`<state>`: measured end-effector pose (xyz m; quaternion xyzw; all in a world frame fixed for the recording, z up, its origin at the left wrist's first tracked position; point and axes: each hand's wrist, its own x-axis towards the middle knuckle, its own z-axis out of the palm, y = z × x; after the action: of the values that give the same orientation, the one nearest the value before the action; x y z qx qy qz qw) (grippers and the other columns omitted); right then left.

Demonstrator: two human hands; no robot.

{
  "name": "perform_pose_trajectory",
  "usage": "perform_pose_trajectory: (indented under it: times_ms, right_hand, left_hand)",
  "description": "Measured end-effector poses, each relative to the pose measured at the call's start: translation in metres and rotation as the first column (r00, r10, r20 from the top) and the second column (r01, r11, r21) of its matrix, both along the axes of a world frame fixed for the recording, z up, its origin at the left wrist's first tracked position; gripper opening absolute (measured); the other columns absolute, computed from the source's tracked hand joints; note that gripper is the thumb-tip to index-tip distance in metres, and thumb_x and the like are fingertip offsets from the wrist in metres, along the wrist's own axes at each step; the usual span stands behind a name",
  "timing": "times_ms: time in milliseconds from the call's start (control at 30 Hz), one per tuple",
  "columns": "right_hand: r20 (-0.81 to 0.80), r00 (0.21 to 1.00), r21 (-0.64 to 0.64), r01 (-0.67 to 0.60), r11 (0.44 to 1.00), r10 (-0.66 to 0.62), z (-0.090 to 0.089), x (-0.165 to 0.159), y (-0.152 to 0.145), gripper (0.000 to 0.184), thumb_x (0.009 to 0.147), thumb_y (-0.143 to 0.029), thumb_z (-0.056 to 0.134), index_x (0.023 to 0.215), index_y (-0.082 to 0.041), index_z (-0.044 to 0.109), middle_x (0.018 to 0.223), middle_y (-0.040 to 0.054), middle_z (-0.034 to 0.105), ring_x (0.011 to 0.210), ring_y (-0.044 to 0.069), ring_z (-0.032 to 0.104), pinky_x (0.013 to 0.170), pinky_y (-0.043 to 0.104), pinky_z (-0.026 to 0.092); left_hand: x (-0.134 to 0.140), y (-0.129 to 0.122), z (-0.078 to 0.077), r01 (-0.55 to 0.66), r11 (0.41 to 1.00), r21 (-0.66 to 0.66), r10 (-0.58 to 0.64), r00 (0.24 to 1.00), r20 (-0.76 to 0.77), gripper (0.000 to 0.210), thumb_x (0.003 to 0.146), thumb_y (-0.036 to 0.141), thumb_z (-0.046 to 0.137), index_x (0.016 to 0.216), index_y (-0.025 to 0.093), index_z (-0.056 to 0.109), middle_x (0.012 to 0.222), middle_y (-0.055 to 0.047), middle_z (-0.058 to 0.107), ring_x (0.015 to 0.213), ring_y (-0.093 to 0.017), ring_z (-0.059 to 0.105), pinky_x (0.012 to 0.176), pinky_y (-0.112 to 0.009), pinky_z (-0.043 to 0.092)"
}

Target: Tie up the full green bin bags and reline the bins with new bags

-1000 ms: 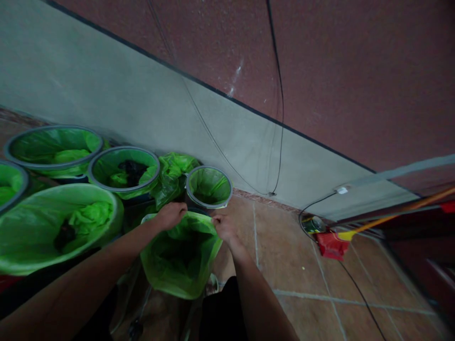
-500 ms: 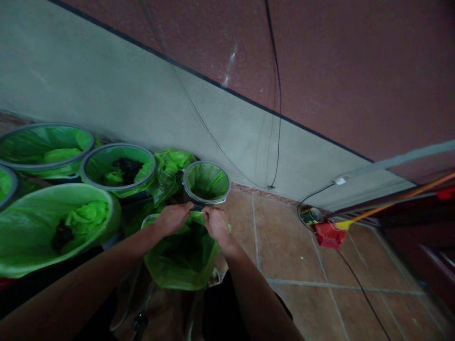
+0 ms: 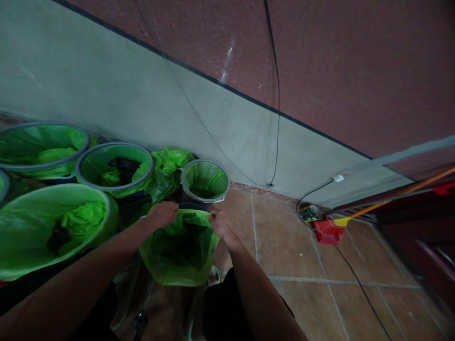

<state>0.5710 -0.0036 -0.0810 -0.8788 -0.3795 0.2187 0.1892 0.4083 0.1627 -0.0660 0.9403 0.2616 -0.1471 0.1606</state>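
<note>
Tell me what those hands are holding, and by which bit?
The left hand and right hand hold a green bag by the far edge of its open mouth.

Clock is centred on the held bag [image 3: 179, 270]: translucent lime green, shaded near-black inside. The same green is repeated in the loose bag [image 3: 167, 166] at 12 and the big liner [image 3: 31, 213] at 9. Grey rims and green liners are seen on the bins at 1 [image 3: 183, 182] and 10 [image 3: 113, 188]; black lump [image 3: 124, 168] in the latter. At 3, a red tool head [image 3: 330, 232] is joined in yellow to an orange handle [image 3: 394, 197]. Floor [image 3: 302, 298]: brown tiles, pale grid. Wall [image 3: 213, 113] at 12 is split grey-green/maroon by a dark stripe [image 3: 249, 97].
</note>
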Motion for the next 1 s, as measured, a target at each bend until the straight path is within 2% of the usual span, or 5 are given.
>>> perform_pose_trajectory:
  times_ms: [267, 400, 633, 767, 1000]
  right_hand:
    - [-0.222, 0.974, 0.167, -0.015, 0.986, 0.052, 0.004, 0.006, 0.004, 0.013, 0.078, -0.02, 0.064, 0.065, -0.018, 0.064, 0.059, -0.0046, 0.057, 0.057, 0.01, 0.052, 0.055, 0.02, 0.036]
    - [-0.127, 0.992, 0.122, 0.034, 0.992, -0.018, 0.01, 0.003, 0.003, 0.005, 0.074, -0.015, 0.066, 0.074, -0.02, 0.068, 0.069, -0.0025, 0.064, 0.064, 0.012, 0.058, 0.06, 0.022, 0.041]
    - [-0.006, 0.998, 0.107, -0.063, 0.992, 0.064, 0.021, -0.01, 0.003, 0.039, 0.074, -0.017, 0.073, 0.112, -0.022, 0.068, 0.103, 0.0046, 0.072, 0.092, 0.019, 0.066, 0.082, 0.028, 0.049]
    - [0.039, 0.992, 0.062, -0.121, 0.991, 0.119, 0.027, -0.017, 0.007, 0.017, 0.089, -0.026, 0.062, 0.102, -0.021, 0.071, 0.098, 0.0059, 0.073, 0.091, 0.02, 0.067, 0.083, 0.028, 0.046]
    - [0.023, 0.989, -0.012, -0.146, 0.989, 0.146, 0.03, -0.016, 0.009, 0.028, 0.099, -0.03, 0.049, 0.082, -0.019, 0.068, 0.073, 0.0018, 0.066, 0.066, 0.012, 0.055, 0.063, 0.023, 0.035]
  left_hand:
    - [0.005, 0.002, 0.002, 0.077, 0.995, -0.066, -0.059, 0.968, 0.245, 0.03, 0.094, 0.033, 0.047, 0.106, 0.022, 0.071, 0.109, -0.006, 0.076, 0.1, -0.021, 0.069, 0.089, -0.031, 0.048]
    - [0.005, 0.001, 0.006, 0.074, 0.997, 0.021, -0.077, 0.943, 0.324, 0.027, 0.093, 0.028, 0.047, 0.088, 0.021, 0.073, 0.094, -0.005, 0.077, 0.09, -0.021, 0.069, 0.088, -0.032, 0.046]
    - [0.004, -0.005, 0.01, 0.057, 0.998, 0.034, -0.066, 0.883, 0.464, 0.018, 0.088, 0.018, 0.051, 0.081, 0.019, 0.067, 0.083, -0.006, 0.073, 0.079, -0.019, 0.067, 0.079, -0.03, 0.045]
    - [0.006, -0.01, 0.011, 0.097, 0.995, 0.038, -0.104, 0.91, 0.402, 0.026, 0.094, 0.023, 0.044, 0.082, 0.017, 0.067, 0.085, -0.008, 0.073, 0.084, -0.022, 0.068, 0.08, -0.032, 0.046]
    - [0.007, -0.009, 0.016, 0.097, 0.989, -0.112, -0.075, 0.979, 0.187, 0.036, 0.099, 0.027, 0.033, 0.092, 0.017, 0.067, 0.093, -0.009, 0.074, 0.088, -0.022, 0.069, 0.078, -0.031, 0.047]
